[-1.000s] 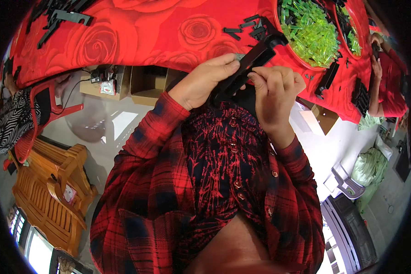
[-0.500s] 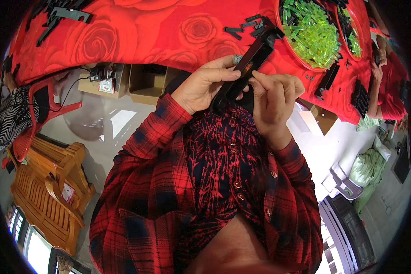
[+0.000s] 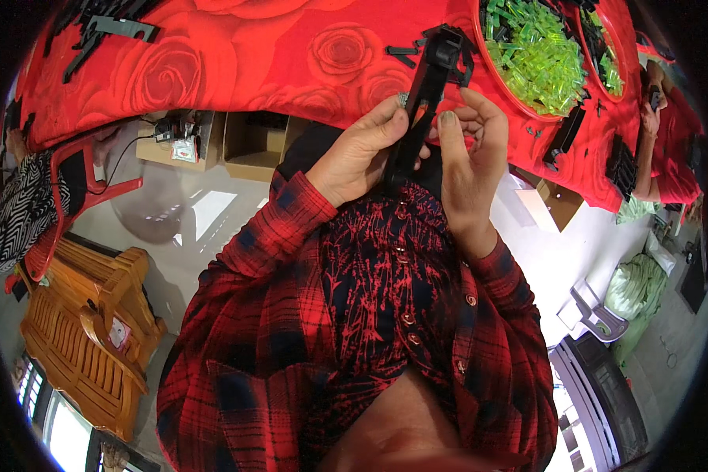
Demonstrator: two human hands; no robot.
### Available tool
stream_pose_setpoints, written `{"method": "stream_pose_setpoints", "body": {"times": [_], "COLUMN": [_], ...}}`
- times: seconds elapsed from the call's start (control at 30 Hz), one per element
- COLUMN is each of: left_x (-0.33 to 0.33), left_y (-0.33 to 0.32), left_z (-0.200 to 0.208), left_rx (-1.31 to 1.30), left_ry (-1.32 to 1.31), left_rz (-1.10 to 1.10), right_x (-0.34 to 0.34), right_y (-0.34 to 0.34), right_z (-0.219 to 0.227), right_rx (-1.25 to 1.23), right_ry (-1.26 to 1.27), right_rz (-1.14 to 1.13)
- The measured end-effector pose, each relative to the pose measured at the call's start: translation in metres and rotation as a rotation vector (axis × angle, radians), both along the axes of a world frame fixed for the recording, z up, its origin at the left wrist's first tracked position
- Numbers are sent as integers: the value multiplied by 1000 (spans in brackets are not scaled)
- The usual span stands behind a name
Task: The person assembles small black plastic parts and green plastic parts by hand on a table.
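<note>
My left hand (image 3: 363, 153) is closed round a long black plastic part (image 3: 411, 143), thumb on top near its middle. The part is held tilted upright in front of my chest, its broader far end (image 3: 444, 49) over the table edge. A small orange spot shows inside it by my left thumb. My right hand (image 3: 470, 161) is just right of the part, with thumb and fingers apart and nothing visible between them. Whether its fingertips touch the part, I cannot tell. Small black strips (image 3: 402, 53) lie on the table beyond the part.
On the red rose-patterned tablecloth (image 3: 252, 71), a red basin (image 3: 544, 118) holds yellow-green translucent pieces (image 3: 531, 67). Black parts (image 3: 118, 30) lie at far left, others (image 3: 565, 138) at right. A co-worker's hand (image 3: 650, 118) is at far right. Cardboard boxes (image 3: 252, 164) stand below the table.
The black part has swung more upright, its far end moving left. My right hand has gone from a pinch against the part to fingers spread beside it.
</note>
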State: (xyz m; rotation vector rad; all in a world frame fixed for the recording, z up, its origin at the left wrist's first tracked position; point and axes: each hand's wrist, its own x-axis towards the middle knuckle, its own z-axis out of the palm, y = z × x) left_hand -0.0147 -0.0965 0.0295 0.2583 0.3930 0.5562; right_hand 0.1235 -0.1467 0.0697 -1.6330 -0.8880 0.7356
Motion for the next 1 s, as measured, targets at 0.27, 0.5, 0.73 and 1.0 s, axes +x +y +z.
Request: {"method": "stream_pose_setpoints", "body": {"times": [0.27,0.5,0.73,1.0], "left_x": [4,10,5,6], "left_y": [-5,-4,-3,-11], "left_z": [-2,8,4,-2], "left_rx": [52,-128,69,208], "left_ry": [115,185,168,153], "left_rz": [20,125,88,128], "right_x": [5,4,6,3], "right_y": [-3,-8,-11,-8], "right_z": [-3,-1,-4,4], "right_rx": [183,312,377,191], "right_ry": [-791,-915,-867,-673], "right_rz": [227,349,400,342]}}
